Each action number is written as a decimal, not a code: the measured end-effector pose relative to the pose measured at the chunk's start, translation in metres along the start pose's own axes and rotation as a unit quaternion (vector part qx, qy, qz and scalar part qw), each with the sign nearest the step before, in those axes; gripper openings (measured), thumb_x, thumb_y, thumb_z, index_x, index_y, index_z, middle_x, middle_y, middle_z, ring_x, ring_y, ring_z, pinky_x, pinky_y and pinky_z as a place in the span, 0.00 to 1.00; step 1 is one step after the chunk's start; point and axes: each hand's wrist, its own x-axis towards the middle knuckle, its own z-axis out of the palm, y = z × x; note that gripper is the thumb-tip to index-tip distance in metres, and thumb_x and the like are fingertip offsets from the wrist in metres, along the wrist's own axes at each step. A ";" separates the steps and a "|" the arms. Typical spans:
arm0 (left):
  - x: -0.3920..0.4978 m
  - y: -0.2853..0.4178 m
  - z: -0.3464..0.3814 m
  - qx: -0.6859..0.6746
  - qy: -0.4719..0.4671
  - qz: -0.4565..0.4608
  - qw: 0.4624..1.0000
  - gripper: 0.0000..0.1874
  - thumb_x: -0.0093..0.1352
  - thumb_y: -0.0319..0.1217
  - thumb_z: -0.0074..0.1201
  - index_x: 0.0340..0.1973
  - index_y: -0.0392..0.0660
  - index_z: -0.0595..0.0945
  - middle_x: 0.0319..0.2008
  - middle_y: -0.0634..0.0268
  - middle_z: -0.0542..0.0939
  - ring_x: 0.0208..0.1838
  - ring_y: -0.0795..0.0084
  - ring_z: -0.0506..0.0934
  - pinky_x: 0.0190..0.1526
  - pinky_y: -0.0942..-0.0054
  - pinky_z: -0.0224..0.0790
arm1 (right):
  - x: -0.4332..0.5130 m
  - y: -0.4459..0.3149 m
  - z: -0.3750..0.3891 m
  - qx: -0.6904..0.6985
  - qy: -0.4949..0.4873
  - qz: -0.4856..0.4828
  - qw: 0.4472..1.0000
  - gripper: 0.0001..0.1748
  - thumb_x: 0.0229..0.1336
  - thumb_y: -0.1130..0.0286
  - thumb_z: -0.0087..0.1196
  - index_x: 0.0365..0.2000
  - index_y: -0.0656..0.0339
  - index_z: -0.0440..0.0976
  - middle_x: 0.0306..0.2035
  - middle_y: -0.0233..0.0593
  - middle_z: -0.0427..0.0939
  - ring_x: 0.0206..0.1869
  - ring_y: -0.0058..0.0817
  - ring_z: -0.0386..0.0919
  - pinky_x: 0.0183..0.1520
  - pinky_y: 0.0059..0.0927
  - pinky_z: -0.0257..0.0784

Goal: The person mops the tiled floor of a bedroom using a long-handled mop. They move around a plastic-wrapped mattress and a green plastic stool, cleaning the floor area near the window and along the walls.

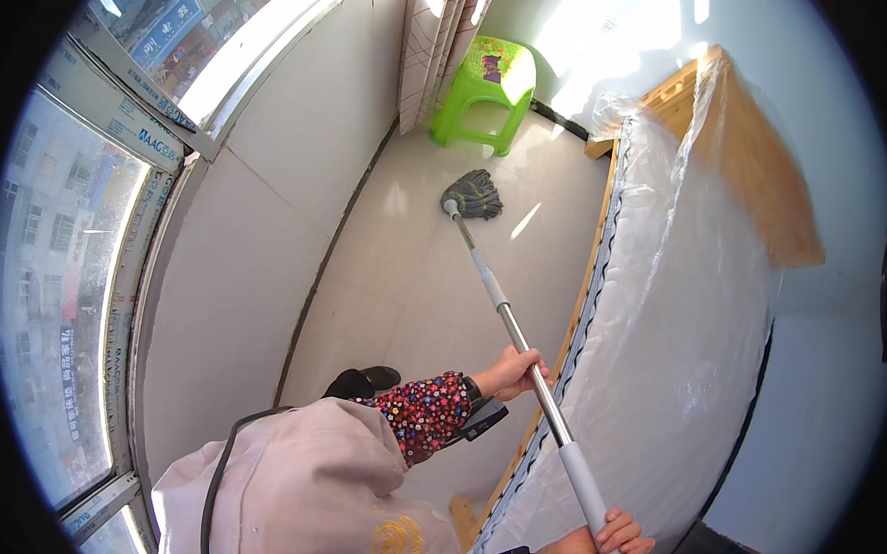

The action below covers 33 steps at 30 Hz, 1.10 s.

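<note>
A mop with a silver metal pole (pixel 515 327) and grey grip sections runs diagonally across the view. Its dark grey string head (pixel 476 195) is spread on the pale tiled floor (pixel 407 276). Partway down the pole, my left hand (pixel 515 373) is wrapped around the bare metal, below a floral sleeve (pixel 428 408). At the upper end my right hand (pixel 594 547) grips the light grey handle (pixel 584 487), close to the picture's bottom edge. A dark band circles the right wrist.
A bed with a plastic-covered mattress (pixel 676 322) and wooden headboard (pixel 755 156) flanks the right side. Beyond the mop head stands a green plastic stool (pixel 486 95), beside a curtain (pixel 437 50). A low wall (pixel 271 183) with windows (pixel 62 278) borders the left. My dark shoe (pixel 378 377) shows below.
</note>
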 end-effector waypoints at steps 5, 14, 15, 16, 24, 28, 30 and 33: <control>-0.049 0.019 -0.034 0.011 0.111 0.014 0.994 0.12 0.69 0.32 0.49 0.39 0.41 0.63 0.31 0.59 0.71 0.34 0.60 0.80 0.43 0.53 0.79 | -0.006 -0.028 0.010 0.027 -0.100 0.062 0.993 0.15 0.59 0.67 0.41 0.18 0.51 0.53 0.12 0.30 0.53 0.16 0.22 0.52 0.27 0.30 0.52; 0.003 0.055 -0.111 0.056 0.228 0.118 0.965 0.08 0.65 0.28 0.49 0.33 0.37 0.68 0.26 0.58 0.73 0.25 0.63 0.79 0.29 0.56 0.79 | -0.014 -0.045 0.005 0.050 -0.287 0.047 0.956 0.13 0.62 0.69 0.41 0.22 0.56 0.54 0.13 0.32 0.57 0.17 0.23 0.55 0.27 0.31 0.54; 0.000 0.048 -0.112 0.070 0.229 0.118 0.964 0.07 0.65 0.27 0.49 0.32 0.38 0.67 0.26 0.58 0.72 0.26 0.64 0.78 0.30 0.56 0.78 | -0.013 -0.049 0.003 0.062 -0.307 0.047 0.949 0.13 0.62 0.69 0.41 0.23 0.56 0.54 0.13 0.33 0.57 0.17 0.23 0.56 0.27 0.32 0.54; -0.005 0.038 -0.111 0.060 0.210 0.114 0.969 0.07 0.65 0.28 0.48 0.33 0.40 0.67 0.24 0.60 0.71 0.27 0.64 0.78 0.31 0.58 0.77 | -0.010 -0.055 -0.001 0.074 -0.327 0.048 0.941 0.13 0.63 0.68 0.41 0.23 0.56 0.55 0.13 0.33 0.58 0.17 0.23 0.56 0.27 0.32 0.55; -0.074 -0.103 -0.125 -0.038 0.223 0.158 0.961 0.10 0.64 0.28 0.47 0.33 0.33 0.66 0.25 0.53 0.75 0.27 0.56 0.81 0.32 0.50 0.82 | 0.038 -0.110 -0.089 0.140 -0.421 0.123 0.888 0.11 0.68 0.69 0.37 0.26 0.58 0.60 0.14 0.30 0.58 0.17 0.22 0.57 0.30 0.29 0.60; -0.132 -0.202 -0.168 -0.051 0.276 0.152 0.948 0.11 0.65 0.29 0.45 0.37 0.32 0.68 0.31 0.51 0.78 0.30 0.58 0.82 0.34 0.54 0.83 | 0.057 -0.111 -0.143 0.115 -0.408 0.200 0.883 0.14 0.67 0.69 0.36 0.23 0.53 0.55 0.12 0.25 0.54 0.14 0.17 0.54 0.30 0.25 0.63; -0.166 -0.233 -0.195 -0.047 0.328 0.122 0.936 0.10 0.65 0.28 0.45 0.37 0.33 0.69 0.30 0.52 0.78 0.32 0.58 0.82 0.35 0.56 0.82 | 0.052 -0.091 -0.169 0.109 -0.388 0.236 0.884 0.14 0.68 0.68 0.37 0.23 0.52 0.55 0.11 0.24 0.54 0.14 0.16 0.53 0.28 0.23 0.61; -0.209 -0.265 -0.221 0.003 0.372 0.037 0.928 0.10 0.64 0.27 0.45 0.37 0.33 0.71 0.30 0.53 0.79 0.34 0.57 0.82 0.34 0.57 0.81 | 0.048 -0.068 -0.205 0.119 -0.371 0.277 0.878 0.15 0.68 0.68 0.39 0.23 0.52 0.56 0.12 0.24 0.54 0.14 0.14 0.53 0.27 0.23 0.60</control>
